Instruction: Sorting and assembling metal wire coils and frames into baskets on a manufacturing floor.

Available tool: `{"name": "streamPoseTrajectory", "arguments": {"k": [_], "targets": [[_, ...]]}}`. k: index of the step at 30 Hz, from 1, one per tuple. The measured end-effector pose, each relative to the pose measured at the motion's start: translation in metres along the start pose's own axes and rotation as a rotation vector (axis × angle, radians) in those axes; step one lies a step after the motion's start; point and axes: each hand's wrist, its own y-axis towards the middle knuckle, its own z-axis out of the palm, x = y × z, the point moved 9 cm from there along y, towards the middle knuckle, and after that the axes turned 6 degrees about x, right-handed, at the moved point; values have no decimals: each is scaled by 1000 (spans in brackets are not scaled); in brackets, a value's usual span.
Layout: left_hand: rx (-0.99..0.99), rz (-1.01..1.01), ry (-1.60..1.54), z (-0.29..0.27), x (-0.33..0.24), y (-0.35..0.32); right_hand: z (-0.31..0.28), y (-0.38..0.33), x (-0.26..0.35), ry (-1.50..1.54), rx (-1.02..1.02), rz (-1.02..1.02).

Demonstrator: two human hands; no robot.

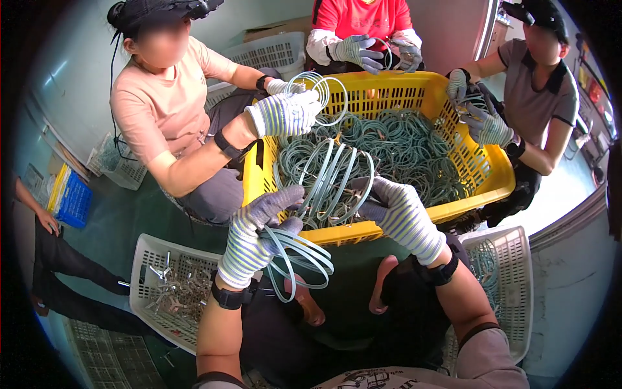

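Note:
Above the near edge of a yellow basket (431, 215), my gloved hands face each other. Several pale blue-green rings (333, 170) stand spread like a coil between them. My left hand (249, 236) is closed, gripping the left side of these rings. From its palm also hangs a loose bunch of similar rings (299, 249). My right hand (403, 211) pinches the right side of the spread rings, its fingertips partly hidden behind them. Small metal fittings show on some rings. A tangled heap of rings (402, 146) fills the basket beyond my hands.
Around the basket sit three gloved co-workers holding rings; one co-worker's hand (285, 115) is close to my left. A white crate (144, 259) of metal pieces stands at my left, another white crate (526, 285) with rings at my right. A blue crate (74, 198) lies farther left.

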Motion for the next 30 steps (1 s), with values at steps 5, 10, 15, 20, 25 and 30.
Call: {"name": "streamPoseTrajectory", "arguments": {"k": [5, 10, 15, 20, 25, 30], "targets": [[-221, 35, -270, -12, 9, -3, 11, 0, -8, 384, 58, 5], [-348, -124, -182, -28, 23, -8, 18, -8, -1, 488, 244, 255], [-252, -174, -291, -13, 26, -2, 25, -10, -3, 491, 302, 302], [-233, -86, -175, -14, 18, -1, 27, -11, -3, 529, 314, 324], [-230, -42, -115, -15, 17, -2, 30, -13, -6, 550, 335, 361], [-220, -60, -132, -14, 14, -3, 32, -15, -7, 537, 353, 397]]}}
